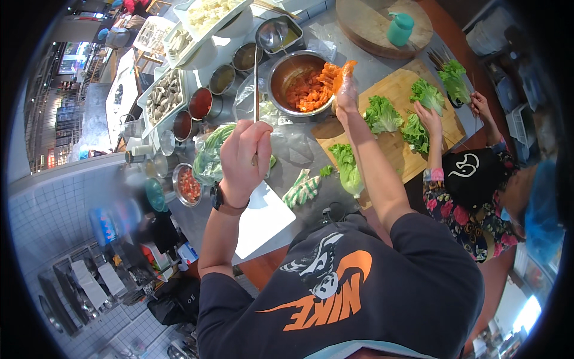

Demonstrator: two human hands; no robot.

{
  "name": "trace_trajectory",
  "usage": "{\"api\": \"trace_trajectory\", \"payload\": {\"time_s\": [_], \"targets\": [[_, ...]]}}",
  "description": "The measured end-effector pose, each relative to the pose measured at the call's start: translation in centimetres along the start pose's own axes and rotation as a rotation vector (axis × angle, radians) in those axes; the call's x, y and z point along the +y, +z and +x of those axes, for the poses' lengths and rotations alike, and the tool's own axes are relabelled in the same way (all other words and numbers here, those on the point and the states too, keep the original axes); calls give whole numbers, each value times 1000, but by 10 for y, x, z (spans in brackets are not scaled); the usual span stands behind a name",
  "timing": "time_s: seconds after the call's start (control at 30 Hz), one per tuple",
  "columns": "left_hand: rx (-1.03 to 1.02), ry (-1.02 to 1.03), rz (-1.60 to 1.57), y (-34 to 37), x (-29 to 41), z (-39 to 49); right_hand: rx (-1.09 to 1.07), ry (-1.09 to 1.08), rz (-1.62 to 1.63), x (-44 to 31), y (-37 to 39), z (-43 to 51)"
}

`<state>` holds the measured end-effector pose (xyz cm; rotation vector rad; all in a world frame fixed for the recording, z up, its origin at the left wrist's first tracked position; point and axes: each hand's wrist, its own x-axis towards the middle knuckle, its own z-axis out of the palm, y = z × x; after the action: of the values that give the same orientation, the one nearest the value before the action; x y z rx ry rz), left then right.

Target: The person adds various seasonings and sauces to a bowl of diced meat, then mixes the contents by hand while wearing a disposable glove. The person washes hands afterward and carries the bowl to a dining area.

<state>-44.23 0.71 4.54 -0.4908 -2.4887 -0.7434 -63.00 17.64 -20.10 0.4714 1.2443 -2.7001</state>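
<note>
My left hand [246, 157], with a dark watch on the wrist, is closed around the long handle of a metal ladle [272, 36]. The ladle's bowl is at a rectangular metal container [293, 38] of yellowish liquid. My right hand [346, 87], in a clear plastic glove coated with orange-red sauce, is at the right rim of a steel mixing bowl [277, 96]. Its fingers look apart; sauce blurs their outline against the food. Orange-red coated pieces [307, 92] lie in the bowl. A plastic bag of green vegetables [213, 152] lies beyond my left hand, beside the watch.
A co-worker's hands [430, 121] handle lettuce [426, 94] and skewers at a wooden board [403, 161], right. Near me lie a white board [262, 220] and a striped glove [302, 188]. Left stand sauce pots [200, 103] and a mushroom tray [143, 96]. A round chopping block [367, 27] stands behind.
</note>
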Motion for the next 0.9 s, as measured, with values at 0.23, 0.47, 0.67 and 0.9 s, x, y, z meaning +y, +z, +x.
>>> {"api": "trace_trajectory", "payload": {"time_s": [0.23, 0.47, 0.67, 0.9], "targets": [[75, 181, 44, -11, 12, 3, -67, -95, 24, 1, -1, -1], [373, -487, -660, 54, -38, -6, -73, -52, -60, 17, -16, 0], [614, -703, -1061, 126, -139, 21, -50, -25, -184, 45, -24, 7], [537, -809, -1054, 201, -216, 54, -123, -28, -230, 69, -17, 31]]}}
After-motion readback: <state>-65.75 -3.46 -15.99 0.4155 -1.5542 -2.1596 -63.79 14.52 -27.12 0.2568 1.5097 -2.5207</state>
